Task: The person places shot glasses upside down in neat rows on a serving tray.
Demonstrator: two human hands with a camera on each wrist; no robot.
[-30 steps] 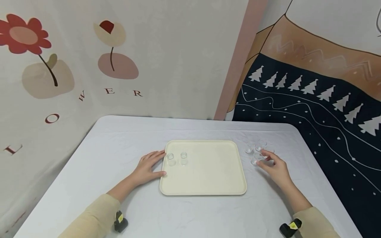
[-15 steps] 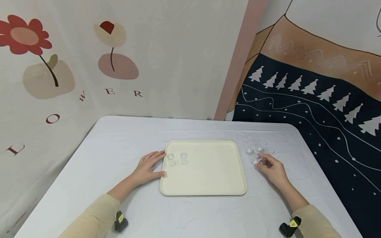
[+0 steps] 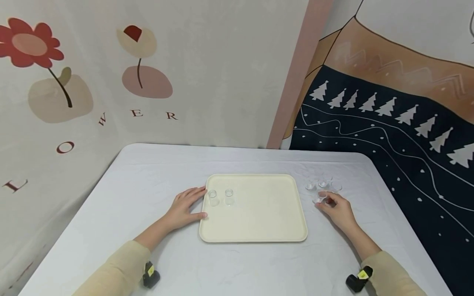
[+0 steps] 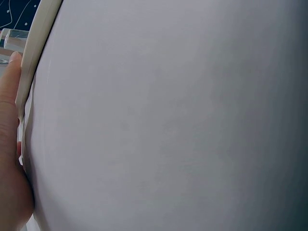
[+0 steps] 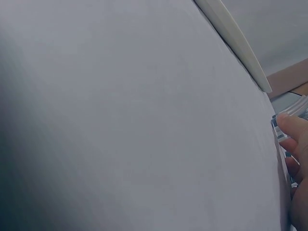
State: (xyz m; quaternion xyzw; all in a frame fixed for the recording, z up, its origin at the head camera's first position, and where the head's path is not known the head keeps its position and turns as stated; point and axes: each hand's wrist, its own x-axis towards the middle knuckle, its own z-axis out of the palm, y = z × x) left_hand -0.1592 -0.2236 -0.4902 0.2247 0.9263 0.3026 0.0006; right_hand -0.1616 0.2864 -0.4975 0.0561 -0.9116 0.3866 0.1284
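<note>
Two cups (image 3: 229, 198) on tray (image 3: 259, 224) | left hand (image 3: 184, 209) touching | right hand (image 3: 338, 211) pinching cup (image 3: 321, 197)

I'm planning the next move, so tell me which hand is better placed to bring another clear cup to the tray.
Right, most likely: the right hand pinches a clear cup beside the tray, near more clear cups. The left hand touches the tray's opposite edge.

Glossy cups (image 3: 229, 197), smooth matt tray (image 3: 264, 213)
</note>
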